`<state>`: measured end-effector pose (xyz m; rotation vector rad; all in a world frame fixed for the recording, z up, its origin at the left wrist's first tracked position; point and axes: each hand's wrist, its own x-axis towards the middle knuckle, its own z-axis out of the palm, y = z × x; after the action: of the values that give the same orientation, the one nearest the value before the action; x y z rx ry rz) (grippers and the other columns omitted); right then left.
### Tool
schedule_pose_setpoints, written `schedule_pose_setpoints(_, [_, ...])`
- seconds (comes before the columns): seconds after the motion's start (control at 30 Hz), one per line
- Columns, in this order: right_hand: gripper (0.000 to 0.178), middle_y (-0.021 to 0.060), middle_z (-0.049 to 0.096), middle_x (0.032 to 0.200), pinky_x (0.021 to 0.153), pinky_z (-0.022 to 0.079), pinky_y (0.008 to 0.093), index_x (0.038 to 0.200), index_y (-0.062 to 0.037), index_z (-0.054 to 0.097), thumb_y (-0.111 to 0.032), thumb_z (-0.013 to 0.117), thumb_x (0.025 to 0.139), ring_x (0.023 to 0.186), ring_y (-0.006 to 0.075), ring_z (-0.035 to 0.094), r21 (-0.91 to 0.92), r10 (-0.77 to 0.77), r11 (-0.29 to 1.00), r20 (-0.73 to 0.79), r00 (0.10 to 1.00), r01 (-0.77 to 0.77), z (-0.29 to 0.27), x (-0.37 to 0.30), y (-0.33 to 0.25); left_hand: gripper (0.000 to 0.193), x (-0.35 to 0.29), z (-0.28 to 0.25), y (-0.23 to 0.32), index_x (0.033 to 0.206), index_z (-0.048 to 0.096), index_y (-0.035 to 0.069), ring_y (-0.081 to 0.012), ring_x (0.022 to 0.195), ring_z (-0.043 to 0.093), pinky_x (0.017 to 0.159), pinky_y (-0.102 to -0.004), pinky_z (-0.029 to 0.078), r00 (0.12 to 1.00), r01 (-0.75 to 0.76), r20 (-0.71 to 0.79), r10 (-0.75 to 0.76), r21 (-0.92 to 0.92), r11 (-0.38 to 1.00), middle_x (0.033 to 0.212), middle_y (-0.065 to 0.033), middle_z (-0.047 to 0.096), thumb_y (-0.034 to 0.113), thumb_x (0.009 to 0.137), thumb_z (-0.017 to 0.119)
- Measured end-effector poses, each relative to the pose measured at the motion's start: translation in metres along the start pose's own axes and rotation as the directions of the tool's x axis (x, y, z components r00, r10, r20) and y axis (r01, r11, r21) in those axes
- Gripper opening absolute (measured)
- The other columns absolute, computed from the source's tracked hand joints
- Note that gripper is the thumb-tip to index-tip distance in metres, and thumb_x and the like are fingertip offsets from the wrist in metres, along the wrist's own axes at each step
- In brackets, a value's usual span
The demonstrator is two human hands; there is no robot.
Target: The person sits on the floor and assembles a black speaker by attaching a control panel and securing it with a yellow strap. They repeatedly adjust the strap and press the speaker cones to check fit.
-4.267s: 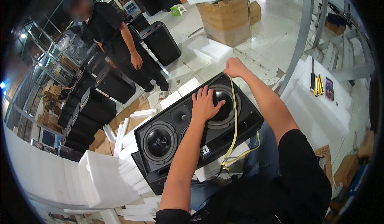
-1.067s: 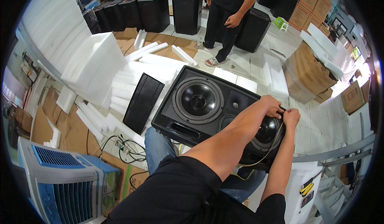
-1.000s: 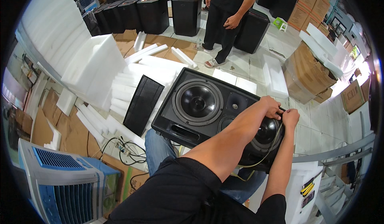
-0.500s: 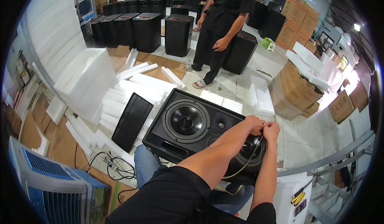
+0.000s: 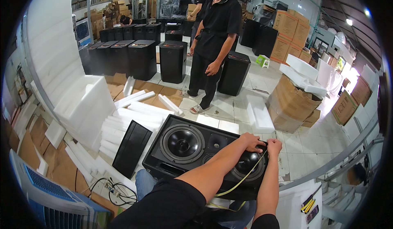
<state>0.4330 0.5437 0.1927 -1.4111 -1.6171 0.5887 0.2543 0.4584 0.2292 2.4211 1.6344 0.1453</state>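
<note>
A black speaker cabinet [image 5: 163, 168] lies on its back across my lap, with its woofer [image 5: 183, 143] and a second round driver [image 5: 250, 163] uncovered. My left hand [image 5: 251, 142] rests on its far right corner, fingers stretched along the rim. Just beside it, my right hand [image 5: 274, 146] is closed, pinching a thin yellow strip [image 5: 245, 178]. From that corner the strip runs slantwise over the second driver and loops down by my legs. My left forearm hides part of the cabinet's middle.
A black grille panel [image 5: 132, 149] leans on white foam bars [image 5: 112, 135] at left. An air cooler [image 5: 51, 188] stands near left. Cutters [image 5: 308, 205] lie at right. Ahead, a person [image 5: 213, 45] stands among black speakers [image 5: 172, 61]; a carton [image 5: 292, 102] is right.
My hands, close together at the corner before, are now slightly apart. My left fingers have spread onto the rim, while the strip stays at my right hand. The view has tilted upward.
</note>
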Motion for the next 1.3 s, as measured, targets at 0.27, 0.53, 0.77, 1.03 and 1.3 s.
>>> schedule_pose_setpoints(0.27, [0.02,0.0211,0.074,0.078,0.075,0.056,0.0432,0.081,0.0039,0.076,-0.014,0.069,0.078,0.074,0.0325,0.073,-0.043,-0.117,0.992,-0.004,0.993,0.117,0.022,0.002,0.01,0.066,-0.009,-0.003,-0.001,0.151,0.046,0.043,-0.0388,0.121,0.063,0.098,-0.0544,0.052,0.997,0.08,-0.012,-0.08,0.008,0.997,0.14,-0.0139,0.059,0.076,0.093,0.045])
schedule_pose_setpoints(0.53, [0.017,0.0207,0.074,0.076,0.076,0.057,0.0444,0.078,0.0023,0.077,-0.013,0.071,0.075,0.071,0.0341,0.072,-0.031,-0.096,0.995,-0.135,0.986,0.093,0.018,0.014,0.027,0.063,0.003,0.005,0.017,0.149,0.048,0.045,-0.0356,0.132,0.057,0.101,-0.0629,0.047,0.992,0.114,-0.058,-0.114,-0.013,0.993,0.145,-0.013,0.056,0.075,0.094,0.043])
schedule_pose_setpoints(0.77, [0.025,0.0245,0.068,0.073,0.066,0.05,0.0509,0.075,0.0028,0.07,-0.02,0.066,0.082,0.066,0.0407,0.066,-0.069,-0.194,0.98,-0.115,0.974,0.187,0.028,0.016,0.034,0.07,-0.002,0.016,-0.029,0.147,0.053,0.012,-0.0392,0.138,0.048,0.117,-0.0481,0.038,0.93,-0.091,-0.358,-0.08,-0.438,0.894,0.149,-0.0216,0.052,0.035,0.085,0.077])
schedule_pose_setpoints(1.03, [0.021,0.0073,0.077,0.089,0.068,0.054,0.0315,0.105,-0.008,0.077,-0.011,0.078,0.084,0.073,0.0147,0.069,0.331,-0.253,0.864,-0.364,0.896,0.379,-0.026,-0.015,-0.048,0.054,-0.267,-0.076,0.009,0.149,0.046,-0.001,-0.025,0.119,0.062,0.103,-0.0354,0.05,0.719,-0.162,-0.516,-0.465,-0.776,0.61,0.133,-0.0195,0.061,0.008,0.099,0.065])
schedule_pose_setpoints(1.3, [0.025,0.002,0.068,0.084,0.053,0.045,0.0275,0.098,-0.0079,0.064,-0.011,0.083,0.081,0.054,0.0104,0.054,0.684,-0.697,0.596,0.182,0.693,0.42,-0.124,-0.265,-0.183,0.063,-0.386,-0.012,0.142,0.143,0.052,-0.005,-0.0264,0.108,0.064,0.097,-0.0412,0.052,0.609,-0.352,-0.612,-0.504,-0.778,0.52,0.124,-0.019,0.064,0.015,0.09,0.079])
